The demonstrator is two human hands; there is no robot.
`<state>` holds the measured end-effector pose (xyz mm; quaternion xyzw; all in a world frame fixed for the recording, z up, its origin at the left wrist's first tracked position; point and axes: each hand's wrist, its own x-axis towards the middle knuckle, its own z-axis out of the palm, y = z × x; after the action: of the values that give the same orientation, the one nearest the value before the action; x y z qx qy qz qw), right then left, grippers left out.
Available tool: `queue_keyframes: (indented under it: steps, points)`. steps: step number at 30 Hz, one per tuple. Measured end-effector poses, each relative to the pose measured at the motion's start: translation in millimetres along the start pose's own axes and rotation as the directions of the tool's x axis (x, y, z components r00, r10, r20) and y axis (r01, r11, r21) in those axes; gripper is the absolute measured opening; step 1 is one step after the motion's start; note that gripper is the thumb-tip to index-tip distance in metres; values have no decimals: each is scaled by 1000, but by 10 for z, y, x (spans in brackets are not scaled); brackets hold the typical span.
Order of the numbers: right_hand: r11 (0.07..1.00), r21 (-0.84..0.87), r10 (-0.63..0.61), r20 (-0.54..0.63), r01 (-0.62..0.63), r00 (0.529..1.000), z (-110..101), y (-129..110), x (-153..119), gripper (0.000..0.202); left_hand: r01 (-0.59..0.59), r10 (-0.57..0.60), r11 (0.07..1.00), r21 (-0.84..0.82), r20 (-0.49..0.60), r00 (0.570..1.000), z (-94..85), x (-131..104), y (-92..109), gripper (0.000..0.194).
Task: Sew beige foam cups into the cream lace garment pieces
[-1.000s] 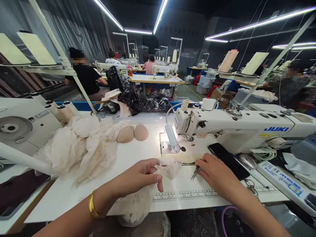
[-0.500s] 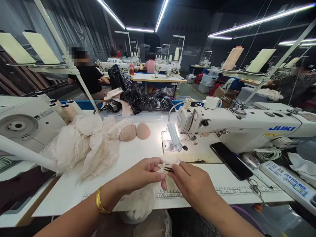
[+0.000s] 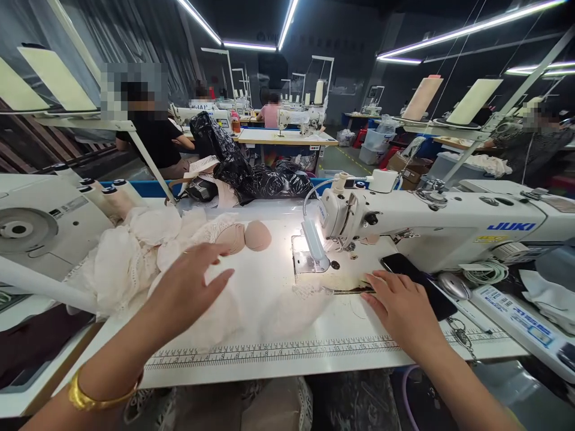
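My left hand (image 3: 193,287) is open, its fingers spread over the left side of the table, close to the stack of beige oval pads (image 3: 232,237). Sheer cream lace fabric (image 3: 291,308) lies spread on the tabletop between my hands, its lace edge near the needle plate (image 3: 309,262). My right hand (image 3: 399,302) rests low over the table right of the fabric, thumb and forefinger apart. A small dark shape shows by its fingertips, too unclear to name. The white sewing machine (image 3: 431,221) stands just beyond, with a lit lamp (image 3: 315,244) at its needle.
A heap of cream lace pieces (image 3: 121,257) fills the table's left side. A black phone (image 3: 420,284) lies beside my right hand. A ruler strip (image 3: 269,352) runs along the front edge. Black plastic bags (image 3: 274,182) sit behind the table; people work at other machines beyond.
My hands have parted: the left moved left and opened, the right moved right. The lace fabric they held together now lies on the table. The dark pointed tool no longer shows clearly.
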<state>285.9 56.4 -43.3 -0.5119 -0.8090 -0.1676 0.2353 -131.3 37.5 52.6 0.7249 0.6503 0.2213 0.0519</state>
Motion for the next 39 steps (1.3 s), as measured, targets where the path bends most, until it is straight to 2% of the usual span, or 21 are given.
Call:
queue_keyframes:
  steps: [2,4,6,8,10,12,13,14,16,17,19,21,23,25,27,30,32,34,36,38,39]
  points:
    - [990,116,-77,-15,78,997,32,-108,32,24,-22,44,993,-114,193,980,121,-121,188,47]
    - [947,257,-198,-15,195,980,39,-343,87,26,-10,26,999,-48,347,938,265,-253,378,44]
    - [900,338,-297,16,275,955,8,-622,120,26,-6,-34,996,90,437,899,404,-364,493,43]
    - [877,395,-340,105,275,934,-79,-866,114,17,-39,-41,986,161,465,884,530,-437,514,35]
    - [816,524,-408,226,243,884,-207,-1020,93,9,-107,37,985,135,444,895,638,-466,478,21]
    - [705,690,-476,285,167,832,-322,-1067,106,15,-179,140,981,72,374,917,712,-456,437,16]
    - [654,747,-465,278,115,841,-355,-1056,137,17,-206,186,978,26,328,926,732,-440,430,17]
    - [622,781,-413,261,61,873,-364,-1030,185,19,-227,228,973,-35,273,935,741,-420,434,17]
    - [588,806,-254,258,-62,932,-318,-961,316,26,-272,308,940,-207,165,937,729,-381,481,17]
    - [556,820,-201,292,-136,935,-271,-932,388,32,-296,345,905,-305,120,931,713,-364,518,17]
    - [420,856,-205,414,-303,887,-159,-904,513,41,-309,376,827,-470,54,925,679,-341,596,17]
    - [204,867,-252,495,-454,831,-61,-926,587,36,-229,303,774,-590,27,953,660,-320,650,11]
    - [-17,851,-207,510,-524,835,2,-981,603,31,-49,152,718,-694,88,984,663,-290,664,15]
    - [-150,832,-101,525,-534,845,29,-1042,580,34,151,35,614,-775,217,975,682,-256,648,24]
    - [-173,822,-33,546,-543,837,32,-1088,545,38,257,-17,482,-838,284,959,708,-233,630,31]
    - [-106,823,-1,561,-558,828,15,-1128,515,41,252,-49,299,-920,249,967,751,-235,636,38]
    - [-67,846,10,531,-529,847,3,-1138,524,40,276,-34,263,-924,277,960,769,-236,648,44]
    - [-92,860,21,505,-501,863,9,-1134,557,39,338,12,365,-867,368,930,756,-192,627,48]
    - [-161,826,11,548,-540,836,51,-1113,602,41,310,61,594,-742,426,903,698,-75,537,46]
    - [-181,770,-18,620,-612,784,129,-1084,644,43,140,53,855,-499,354,934,600,114,369,41]
    - [-162,753,-26,643,-638,765,174,-1071,659,43,60,28,944,-325,261,965,543,225,261,38]
